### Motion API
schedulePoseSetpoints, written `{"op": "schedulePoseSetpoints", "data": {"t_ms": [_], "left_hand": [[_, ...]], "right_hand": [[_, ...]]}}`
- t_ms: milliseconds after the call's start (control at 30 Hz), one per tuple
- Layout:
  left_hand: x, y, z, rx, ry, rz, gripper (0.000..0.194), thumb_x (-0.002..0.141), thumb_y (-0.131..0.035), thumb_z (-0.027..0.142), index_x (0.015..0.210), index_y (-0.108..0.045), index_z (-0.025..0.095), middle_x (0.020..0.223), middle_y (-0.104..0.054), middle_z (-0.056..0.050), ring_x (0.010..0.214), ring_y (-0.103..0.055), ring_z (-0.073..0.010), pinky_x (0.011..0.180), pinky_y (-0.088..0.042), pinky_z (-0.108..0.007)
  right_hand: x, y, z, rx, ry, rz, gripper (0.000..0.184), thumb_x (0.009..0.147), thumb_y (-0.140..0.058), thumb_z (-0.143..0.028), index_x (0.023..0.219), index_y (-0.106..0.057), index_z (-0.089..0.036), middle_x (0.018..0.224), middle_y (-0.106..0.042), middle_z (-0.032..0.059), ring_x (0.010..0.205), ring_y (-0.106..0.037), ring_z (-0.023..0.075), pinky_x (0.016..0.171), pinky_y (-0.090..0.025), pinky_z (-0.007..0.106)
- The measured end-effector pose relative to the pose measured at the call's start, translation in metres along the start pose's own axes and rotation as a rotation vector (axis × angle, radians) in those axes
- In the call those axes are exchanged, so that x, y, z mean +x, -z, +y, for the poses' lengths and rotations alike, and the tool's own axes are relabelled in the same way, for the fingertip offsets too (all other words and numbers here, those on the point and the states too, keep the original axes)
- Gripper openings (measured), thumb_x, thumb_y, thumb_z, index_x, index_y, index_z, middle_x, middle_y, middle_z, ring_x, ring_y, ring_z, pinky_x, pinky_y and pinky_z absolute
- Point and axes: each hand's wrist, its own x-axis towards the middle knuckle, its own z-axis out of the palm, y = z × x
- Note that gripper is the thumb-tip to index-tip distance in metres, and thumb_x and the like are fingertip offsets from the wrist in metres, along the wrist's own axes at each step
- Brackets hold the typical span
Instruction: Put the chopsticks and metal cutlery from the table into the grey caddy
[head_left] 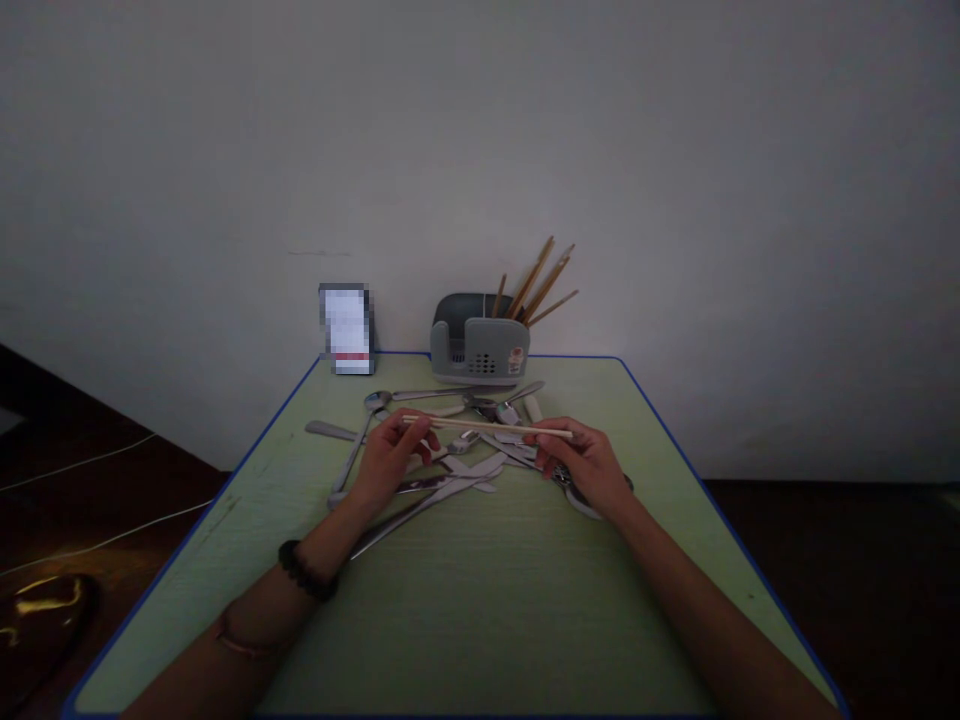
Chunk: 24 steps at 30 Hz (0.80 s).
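Head view: midway along the far edge of the tabletop [510, 620], grey caddy [487, 350] with brown sticks [538, 290] leaning rightward; at the far left corner, upright phone [349, 330]; toward the middle, jumbled cutlery [442, 490]. Above it, pale chopsticks [487, 427], pinched at one end in the left hand [391, 455], at the other in the right hand [581, 455]. Pale-green surface, blue-edged; grey wall [480, 130] behind, dark floor [825, 560] beyond both side edges.
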Motion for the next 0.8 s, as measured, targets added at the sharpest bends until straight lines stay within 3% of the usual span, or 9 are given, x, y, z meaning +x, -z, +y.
{"op": "schedulePoseSetpoints", "data": {"t_ms": [200, 500, 800], "left_hand": [[0.0009, 0.0006, 0.0000, 0.017, 0.001, 0.014, 0.032, 0.074, -0.065, 0.046, 0.081, -0.059, 0.015, 0.060, -0.063, 0.000, 0.049, -0.056, -0.0119, 0.047, -0.045, -0.023], [-0.0006, -0.0015, 0.0049, 0.073, -0.009, -0.024, 0.033, 0.075, -0.065, 0.046, 0.072, -0.062, 0.013, 0.059, -0.064, -0.001, 0.047, -0.055, -0.0102, 0.048, -0.044, -0.022], [0.0001, -0.0006, 0.0045, 0.092, -0.018, -0.042, 0.034, 0.075, -0.066, 0.046, 0.075, -0.065, 0.012, 0.058, -0.064, -0.001, 0.047, -0.054, -0.0099, 0.047, -0.044, -0.022]], "right_hand": [[-0.0002, 0.0003, 0.0001, -0.016, -0.006, 0.007, 0.024, 0.073, -0.069, -0.038, 0.088, -0.068, -0.019, 0.079, -0.070, 0.0029, 0.055, -0.057, 0.0103, 0.046, -0.048, 0.021], [0.0001, 0.0001, -0.0046, -0.070, 0.006, 0.024, 0.028, 0.076, -0.066, -0.044, 0.069, -0.064, -0.017, 0.054, -0.060, -0.0019, 0.046, -0.051, 0.0084, 0.045, -0.042, 0.021], [0.0009, 0.0004, 0.0020, -0.115, -0.021, 0.013, 0.026, 0.075, -0.065, -0.043, 0.074, -0.062, -0.018, 0.061, -0.063, -0.0015, 0.047, -0.053, 0.0089, 0.046, -0.044, 0.022]]}}
